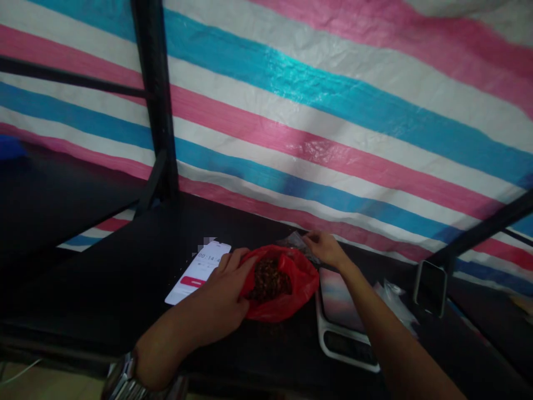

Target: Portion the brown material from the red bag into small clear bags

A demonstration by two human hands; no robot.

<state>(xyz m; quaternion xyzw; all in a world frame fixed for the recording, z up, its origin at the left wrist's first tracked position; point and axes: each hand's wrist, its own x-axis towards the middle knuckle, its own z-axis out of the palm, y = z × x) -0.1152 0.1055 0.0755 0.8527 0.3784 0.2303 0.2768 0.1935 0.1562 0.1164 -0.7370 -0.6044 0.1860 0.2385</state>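
Observation:
A red plastic bag [306,283] stands with its mouth open on the black table, and dark brown dried shreds [270,280] fill its middle. My left hand [227,289] is closed on the bag's left rim, thumb toward me and fingers over the far side. Behind the bag, my right hand [327,250] pinches the edge of a small clear plastic bag [296,241]. Part of that clear bag is hidden by the red one. Just right of the red bag, partly under my right forearm, lies a white digital scale [328,344] with a shiny top.
A phone [204,266] showing a running timer lies left of my left hand. More clear bags [395,303] lie right of the scale, near another upright phone [431,289]. Striped plastic sheeting [316,150] hangs behind the black table [104,289], beside a dark metal post [156,100].

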